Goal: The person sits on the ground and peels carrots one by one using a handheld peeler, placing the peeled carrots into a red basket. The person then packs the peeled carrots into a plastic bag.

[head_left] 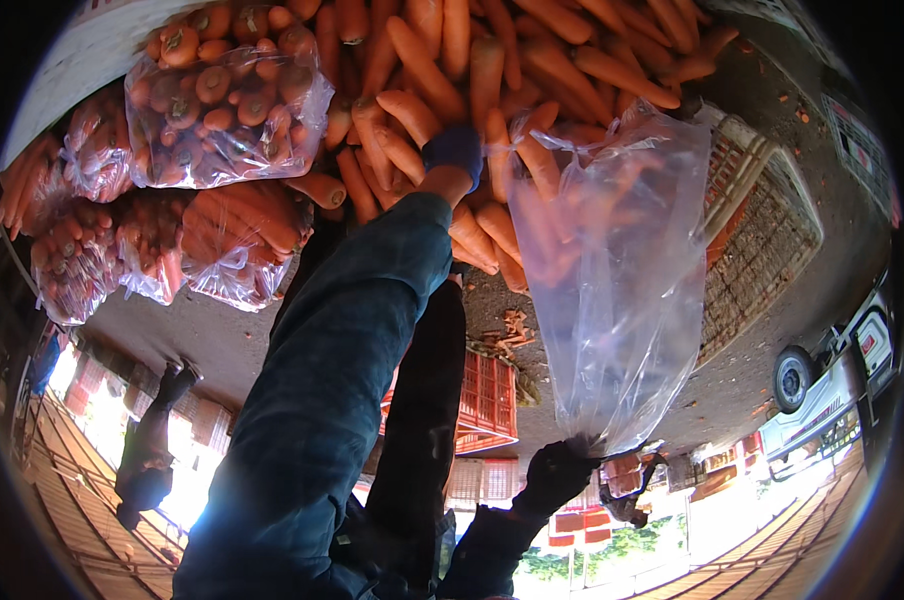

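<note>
My left hand [453,158], in a blue glove, reaches into a large heap of loose orange carrots [427,65]. It touches carrots there; its fingers are hidden, so I cannot tell whether they grip one. In a dark glove and backlit, my right hand [555,476] is closed on the gathered lower end of a clear plastic bag [617,300]. This long bag stretches up from my right hand to the carrots, its wide end lying against the heap. Some carrots show through its upper part.
Filled clear bags of carrots [227,110] lie at the left. A crate [757,235] stands at the right, a red plastic crate [489,400] lower in the middle. A white vehicle [822,380] and another person [150,450] appear upside down farther off.
</note>
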Available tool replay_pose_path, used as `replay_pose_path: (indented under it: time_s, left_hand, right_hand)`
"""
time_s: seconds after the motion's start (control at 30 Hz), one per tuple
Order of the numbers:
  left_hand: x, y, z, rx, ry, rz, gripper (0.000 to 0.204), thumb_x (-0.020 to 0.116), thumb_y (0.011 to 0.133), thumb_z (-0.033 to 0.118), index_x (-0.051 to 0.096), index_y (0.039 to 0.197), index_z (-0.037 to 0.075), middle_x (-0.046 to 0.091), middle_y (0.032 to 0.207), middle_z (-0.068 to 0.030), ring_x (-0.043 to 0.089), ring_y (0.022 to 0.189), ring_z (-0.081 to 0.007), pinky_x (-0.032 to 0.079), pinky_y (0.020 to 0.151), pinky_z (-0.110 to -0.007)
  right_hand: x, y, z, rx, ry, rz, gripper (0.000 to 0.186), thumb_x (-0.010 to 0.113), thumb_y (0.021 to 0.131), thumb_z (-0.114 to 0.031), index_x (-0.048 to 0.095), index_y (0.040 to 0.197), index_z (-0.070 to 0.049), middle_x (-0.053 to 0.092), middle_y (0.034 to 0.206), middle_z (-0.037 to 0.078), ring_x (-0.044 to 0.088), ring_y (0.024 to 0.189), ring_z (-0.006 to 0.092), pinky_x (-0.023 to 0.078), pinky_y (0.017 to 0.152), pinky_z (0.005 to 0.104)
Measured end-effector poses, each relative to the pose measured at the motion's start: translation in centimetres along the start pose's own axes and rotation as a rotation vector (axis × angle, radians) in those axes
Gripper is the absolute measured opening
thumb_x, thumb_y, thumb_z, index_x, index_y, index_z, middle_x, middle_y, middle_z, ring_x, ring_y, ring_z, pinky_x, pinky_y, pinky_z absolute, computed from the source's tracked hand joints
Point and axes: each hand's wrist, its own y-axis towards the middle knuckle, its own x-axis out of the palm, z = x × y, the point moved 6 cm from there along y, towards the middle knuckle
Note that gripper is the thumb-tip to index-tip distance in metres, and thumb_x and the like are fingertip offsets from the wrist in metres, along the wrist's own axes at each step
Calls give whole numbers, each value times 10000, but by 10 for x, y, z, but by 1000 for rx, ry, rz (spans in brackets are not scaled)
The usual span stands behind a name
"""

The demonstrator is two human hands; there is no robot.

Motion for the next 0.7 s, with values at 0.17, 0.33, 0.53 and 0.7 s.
replay_pose_path:
  time_s: [0.17,0.33,0.53,0.7]
  left_hand:
    - [-1,-6,0,15,-126,97,340,555,919,381,729,977,94,720,955,-185,710,869,-332,560,744,-471]
    - [-16,-50,-59,-5,-721,-237,316,657,903,327,673,838,18,670,665,-113,645,535,-205,504,521,-341]
    - [-69,-203,-62,113,-1474,-424,180,720,881,168,651,857,4,650,677,-54,596,510,-139,457,473,-266]
    - [-75,-328,-4,155,-1548,-934,357,695,917,130,614,1219,-43,704,1038,-84,674,982,-167,529,891,-307]
  right_hand:
    - [-10,-15,4,101,40,-46,391,603,851,-104,511,1193,61,697,869,167,702,803,354,564,730,432]
    - [-15,-25,4,63,181,-31,360,587,859,-82,522,1184,60,700,890,178,700,836,357,562,775,442]
    - [-3,-51,12,-147,310,-10,438,576,856,-66,515,1235,144,669,1006,249,647,958,402,513,889,469]
    - [-6,-71,-59,-359,138,-72,322,569,938,-170,519,1163,56,604,977,133,603,836,290,515,743,402]
